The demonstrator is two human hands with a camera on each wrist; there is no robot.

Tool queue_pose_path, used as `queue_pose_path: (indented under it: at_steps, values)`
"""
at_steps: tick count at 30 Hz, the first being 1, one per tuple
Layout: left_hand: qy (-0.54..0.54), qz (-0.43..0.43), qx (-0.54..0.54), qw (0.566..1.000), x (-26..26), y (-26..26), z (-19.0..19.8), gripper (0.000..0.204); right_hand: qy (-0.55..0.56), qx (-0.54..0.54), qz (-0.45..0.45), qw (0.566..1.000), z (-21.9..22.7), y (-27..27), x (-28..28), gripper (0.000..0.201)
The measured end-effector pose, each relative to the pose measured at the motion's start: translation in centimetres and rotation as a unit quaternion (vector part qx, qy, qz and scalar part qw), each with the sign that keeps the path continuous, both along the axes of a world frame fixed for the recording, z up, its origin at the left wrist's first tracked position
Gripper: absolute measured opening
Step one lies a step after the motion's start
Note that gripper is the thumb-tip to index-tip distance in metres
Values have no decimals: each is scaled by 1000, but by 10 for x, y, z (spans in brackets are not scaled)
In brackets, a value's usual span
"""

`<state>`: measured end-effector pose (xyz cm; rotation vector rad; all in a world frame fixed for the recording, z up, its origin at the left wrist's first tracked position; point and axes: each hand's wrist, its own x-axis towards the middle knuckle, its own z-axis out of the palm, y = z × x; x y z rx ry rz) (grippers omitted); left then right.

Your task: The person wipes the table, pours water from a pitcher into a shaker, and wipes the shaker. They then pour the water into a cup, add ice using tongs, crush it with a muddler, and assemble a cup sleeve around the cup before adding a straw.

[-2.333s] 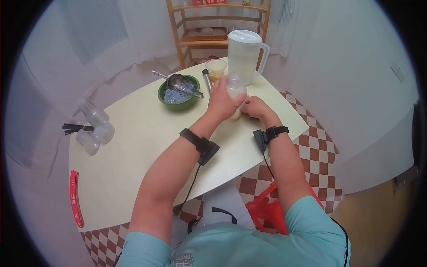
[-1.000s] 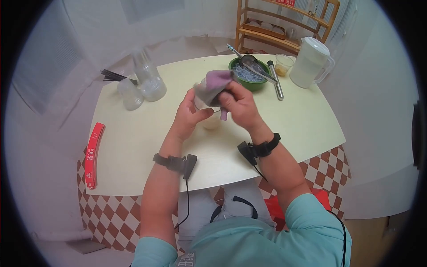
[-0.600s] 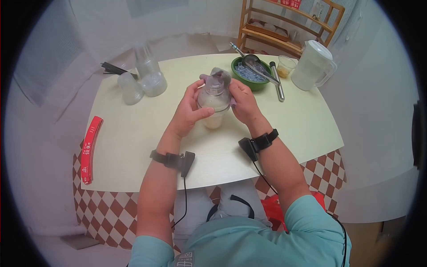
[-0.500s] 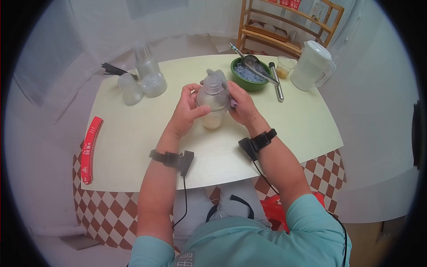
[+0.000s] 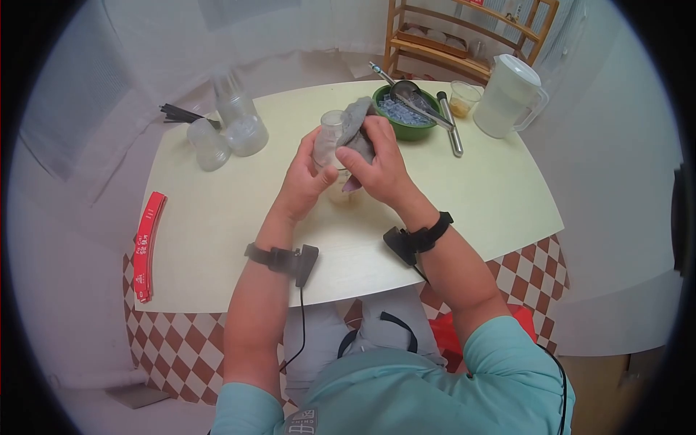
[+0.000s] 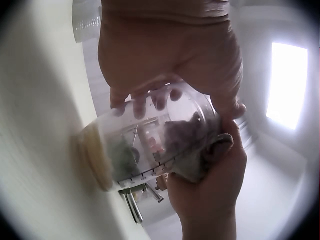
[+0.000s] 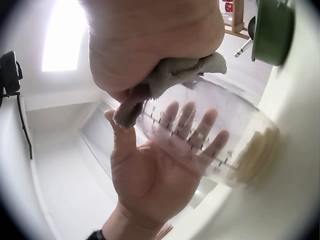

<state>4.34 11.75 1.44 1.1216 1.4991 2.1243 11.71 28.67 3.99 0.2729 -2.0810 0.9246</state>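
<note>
A clear plastic shaker (image 5: 326,150) with measuring marks stands upright on the table, pale yellow contents (image 7: 256,156) at its bottom. My left hand (image 5: 299,183) holds it from the left, fingers around the far side and thumb near the band below its upper part. My right hand (image 5: 386,161) grips a bunched grey and purple cloth (image 5: 358,125) against the shaker's right side. In the left wrist view, the cloth (image 6: 190,162) lies near the shaker's upper part, partly hidden by the right hand (image 6: 210,190).
Behind stand a green bowl (image 5: 407,132) of ice cubes with a scoop and tongs, a metal muddler (image 5: 451,127), a small cup (image 5: 464,98) and a lidded pitcher (image 5: 507,98). Plastic cups (image 5: 243,119), black straws (image 5: 185,114) and a red strip (image 5: 148,246) are at left.
The shaker has moved from beside the pitcher to the table's middle. My right hand has taken up the cloth and shifted it from behind the shaker round to its right, nearer side.
</note>
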Motion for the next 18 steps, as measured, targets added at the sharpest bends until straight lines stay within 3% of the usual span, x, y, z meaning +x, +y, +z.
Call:
queue_pose_path:
  at_steps: [2,3,4,5,6,7,8,11,12,14,15,17,18]
  values:
    - [-14,-19,-29,999,2,-2,6,101,-134,-112,95,980,-2,6,-1,57]
    - [-27,-37,-57,997,2,-3,7,112,-133,-113,95,980,-4,6,-2,57]
    - [-28,-38,-59,997,0,-3,6,112,-151,-246,169,942,-6,4,-4,53]
    - [-33,-52,-25,998,-2,-2,4,104,-164,-373,239,881,-8,3,-6,49]
    - [-37,-66,8,997,-5,-2,1,96,-163,-374,238,881,-12,3,-9,49]
    - [-37,-67,7,997,-7,-2,-1,96,-179,-445,249,841,-17,5,-14,48]
    - [-48,-59,39,996,-9,-2,-3,83,-193,-514,259,795,-22,5,-17,47]
    - [-80,-57,69,993,-23,-7,-11,63,-205,-542,246,777,-34,-1,-19,45]
    - [-100,-61,69,991,-28,-9,-14,55,-204,-543,246,777,-36,0,-16,45]
    - [-125,-58,76,988,-27,-9,-11,53,-124,-440,279,844,-20,-8,-3,46]
    - [-149,-53,84,984,-25,-10,-9,51,-124,-442,280,843,-20,-11,-1,46]
    - [-122,-37,81,988,-17,-5,-2,56,1,-195,190,962,-19,-16,-1,49]
    - [-95,-23,80,992,-14,-4,0,62,-27,-162,172,971,-18,-17,0,52]
